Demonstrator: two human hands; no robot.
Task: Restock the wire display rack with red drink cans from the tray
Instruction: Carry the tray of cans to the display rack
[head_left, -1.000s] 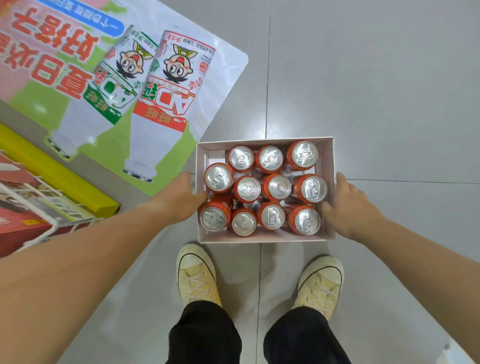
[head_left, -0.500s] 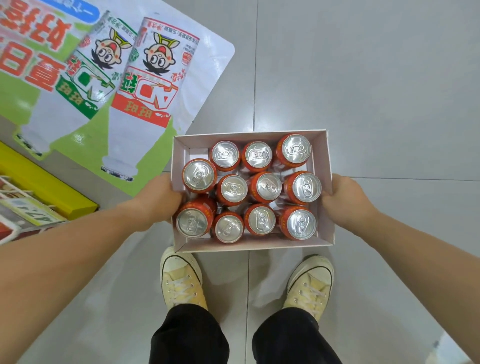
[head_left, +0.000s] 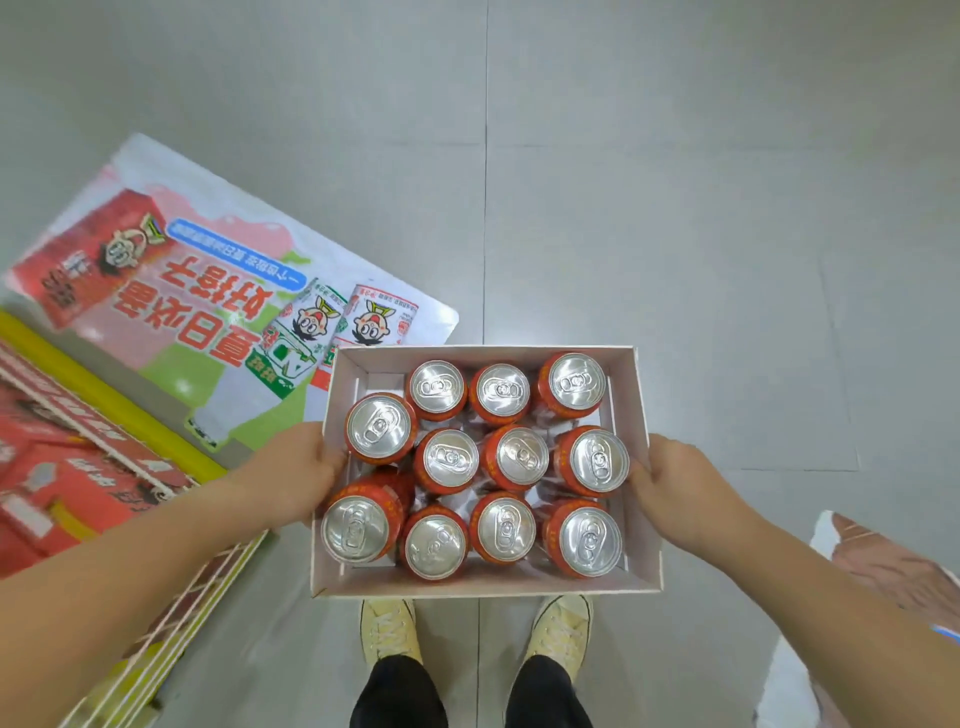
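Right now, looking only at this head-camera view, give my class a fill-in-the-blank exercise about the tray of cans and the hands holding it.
1. The cardboard tray holds ____ red drink cans.
2. The left hand and the right hand grip the tray's two ____ walls.
3. The only gap in the grid of cans is at the tray's far-____ corner.
4. The wire display rack stands to the person's ____.

Missing words: eleven; side; left; left

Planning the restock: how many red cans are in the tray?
11 cans, all upright in the tray: three along the far row, four in the middle, four nearest. None seem hidden.
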